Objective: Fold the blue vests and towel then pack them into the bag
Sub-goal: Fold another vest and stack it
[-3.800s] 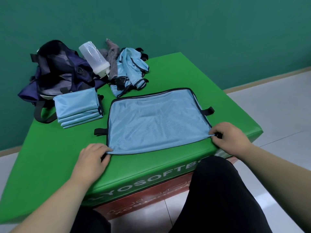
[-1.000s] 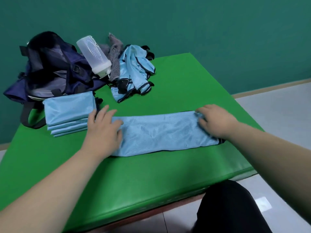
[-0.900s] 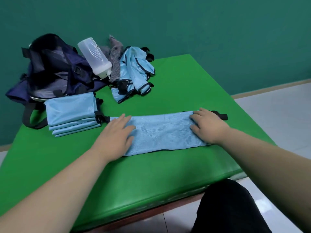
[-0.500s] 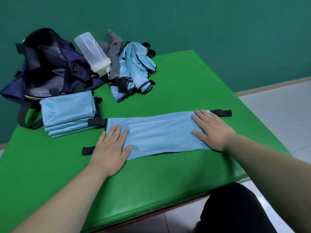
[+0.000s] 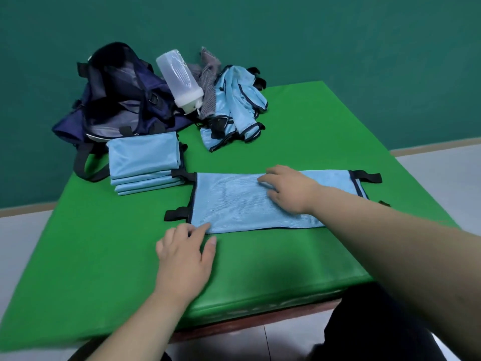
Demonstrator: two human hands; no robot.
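The half-folded blue vest (image 5: 234, 204) lies with its long axis left-to-right, beside the folded stack (image 5: 144, 162). The right hand (image 5: 289, 190) presses flat mid-vest, grasping nothing. The left hand (image 5: 186, 254), loose and empty, touches the vest's near-left corner, nearer for folding that end over.

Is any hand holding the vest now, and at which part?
Neither grips it: right hand presses flat on the folded vest; left hand touches its near-left corner.

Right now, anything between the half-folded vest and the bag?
Yes. The stack of folded vests sits between the vest under the right hand and the bag; a bottle leans on the bag.
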